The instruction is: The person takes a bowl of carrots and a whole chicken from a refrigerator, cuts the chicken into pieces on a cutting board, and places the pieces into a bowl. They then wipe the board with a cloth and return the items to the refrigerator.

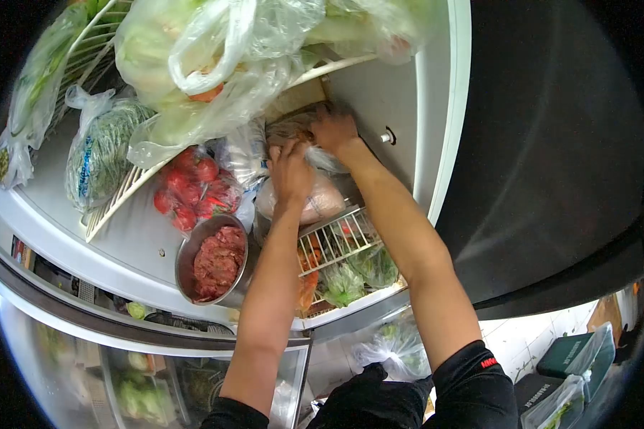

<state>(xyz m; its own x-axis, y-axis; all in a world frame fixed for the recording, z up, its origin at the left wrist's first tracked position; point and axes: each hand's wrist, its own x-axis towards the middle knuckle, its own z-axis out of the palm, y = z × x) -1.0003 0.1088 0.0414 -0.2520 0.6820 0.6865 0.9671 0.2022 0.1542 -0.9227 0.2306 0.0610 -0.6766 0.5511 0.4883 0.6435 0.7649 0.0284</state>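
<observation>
Both my hands reach deep into a fridge compartment. My left hand (291,170) has its fingers curled on a clear plastic bag (290,129) with something brownish inside; the exact contents are hard to make out. Beside it to the right, my right hand (334,130) is closed on the same bag, its fingertips partly hidden. A loose fold of clear plastic lies between the hands. Just below my left hand rests a bag of pale pink meat (320,200). To the left are a whitish plastic bag (242,154) and a bag of red tomatoes (197,186).
A metal bowl (182,275) of raw minced meat stands near the front edge. Bagged vegetables (265,43) overhang from a wire shelf (122,200) above. Below my arms, a white rack (340,239) sits over leafy greens (342,282). The fridge wall (401,164) bounds the right side.
</observation>
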